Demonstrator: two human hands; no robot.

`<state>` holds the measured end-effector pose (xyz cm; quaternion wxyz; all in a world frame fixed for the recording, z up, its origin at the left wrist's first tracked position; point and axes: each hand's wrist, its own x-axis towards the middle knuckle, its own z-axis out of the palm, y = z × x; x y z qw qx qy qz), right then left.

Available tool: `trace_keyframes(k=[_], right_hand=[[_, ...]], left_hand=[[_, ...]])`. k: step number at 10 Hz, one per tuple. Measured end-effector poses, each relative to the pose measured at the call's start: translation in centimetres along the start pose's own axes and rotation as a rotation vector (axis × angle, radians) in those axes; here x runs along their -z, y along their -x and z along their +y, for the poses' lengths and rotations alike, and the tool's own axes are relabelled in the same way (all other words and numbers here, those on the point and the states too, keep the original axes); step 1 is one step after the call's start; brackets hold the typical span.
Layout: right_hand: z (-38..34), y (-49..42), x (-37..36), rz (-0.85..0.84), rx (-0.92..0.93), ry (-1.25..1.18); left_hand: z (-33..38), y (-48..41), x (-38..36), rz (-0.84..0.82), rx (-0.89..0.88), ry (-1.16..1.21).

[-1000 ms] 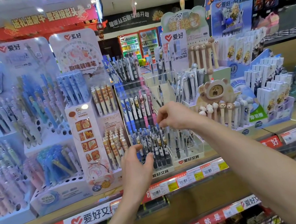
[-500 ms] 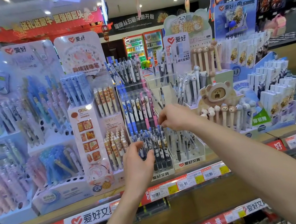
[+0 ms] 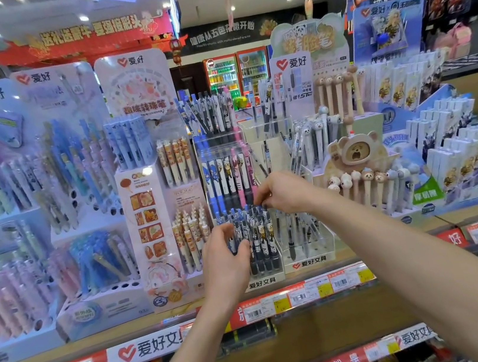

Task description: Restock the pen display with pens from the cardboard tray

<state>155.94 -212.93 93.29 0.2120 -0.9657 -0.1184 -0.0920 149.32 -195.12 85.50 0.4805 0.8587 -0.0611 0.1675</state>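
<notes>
Pens (image 3: 255,234) packed upright in bottom tier of display (image 3: 265,280); cardboard tray out of view. Left hand (image 3: 228,260) curled round the bunch's left side, right hand (image 3: 283,193) pinching their tops. Likely to splay, jam or tip forward if pressed down crookedly into so tight a row.

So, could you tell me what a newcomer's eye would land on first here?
The two hands meet mid-frame: the left hand curls round the dark pens in the bottom tier of the clear stand, and the right hand pinches at their tops. Just right, a cartoon bear card sits above bear-topped pens; a red banner hangs top left.
</notes>
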Motion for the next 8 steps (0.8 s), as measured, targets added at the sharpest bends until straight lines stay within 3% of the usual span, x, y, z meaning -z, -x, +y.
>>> trace_keyframes(k=[6,8], right_hand=[[0.7,2.8,1.1,0.143,-0.043,-0.049],[0.8,5.7,1.2,0.197,-0.030,-0.053]], left_hand=[[-0.4,-0.1,0.4,-0.019,-0.025,0.056],[-0.5,0.0,1.5,0.027,-0.106,-0.046]])
